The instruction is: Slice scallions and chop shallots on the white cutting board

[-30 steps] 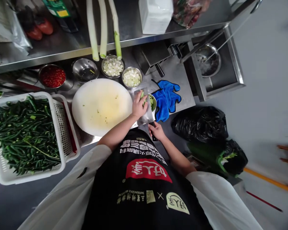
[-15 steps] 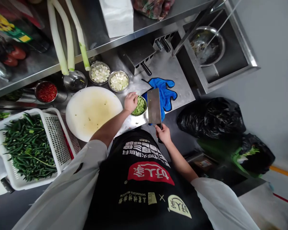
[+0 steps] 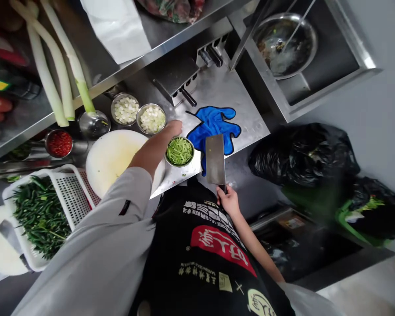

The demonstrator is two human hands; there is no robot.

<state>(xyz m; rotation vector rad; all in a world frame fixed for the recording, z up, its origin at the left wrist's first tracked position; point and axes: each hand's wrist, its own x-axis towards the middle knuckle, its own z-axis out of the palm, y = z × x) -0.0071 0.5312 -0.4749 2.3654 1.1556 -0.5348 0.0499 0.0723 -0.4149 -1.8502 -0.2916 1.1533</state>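
My right hand (image 3: 229, 199) grips the handle of a cleaver (image 3: 215, 159), its broad blade held flat beyond the apron, partly over a blue cloth (image 3: 213, 125). Stretched forward over the steel counter, my left hand (image 3: 174, 127) is just behind a metal bowl of green vegetable strips (image 3: 179, 151). Its fingers are turned away and hidden. Close by on its left is a bowl of chopped white scallion (image 3: 152, 119), with a second bowl of white pieces (image 3: 125, 109) beside that. My left forearm passes over the round white cutting board (image 3: 113, 153).
A basket of green chilies (image 3: 41, 215) stands at left, near a bowl of chopped red chili (image 3: 59, 143). Long leeks (image 3: 48, 74) overhang the raised shelf. Behind the cloth is a knife rack (image 3: 176, 81). Black bags (image 3: 303, 158) and a sink basin (image 3: 285, 46) lie right.
My left hand has left the rim of the bowl of green strips and reached farther back. The cleaver stays in my right hand, and the whole view has shifted and tilted.
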